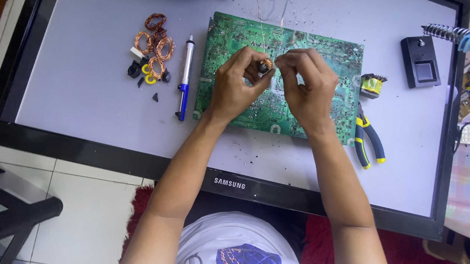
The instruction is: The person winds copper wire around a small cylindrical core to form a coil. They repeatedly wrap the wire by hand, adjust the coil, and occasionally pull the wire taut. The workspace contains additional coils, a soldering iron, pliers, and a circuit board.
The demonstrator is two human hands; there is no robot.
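Above the middle of the green circuit board (302, 92) I hold a small copper coil (266, 64): my left hand (233, 88) pinches it from one side and my right hand (304, 87) from the other, fingertips closed on it, thin wire rising from it toward the far edge. The board lies flat on a pale grey screen (85, 85) that serves as my work surface, its black frame all round. Toward the screen's left side lie a blue and white solder sucker (185, 80) and, beyond it, a heap of copper coils (153, 48) with small black and yellow bits. Just off the board's right edge sit a yellow transformer (372, 84) and yellow-handled pliers (369, 140). Near the far right corner stands a black stand (420, 62) with a blue soldering iron (463, 38) in its spring. Below the screen are white floor tiles (89, 210) and a red rug (401, 256).
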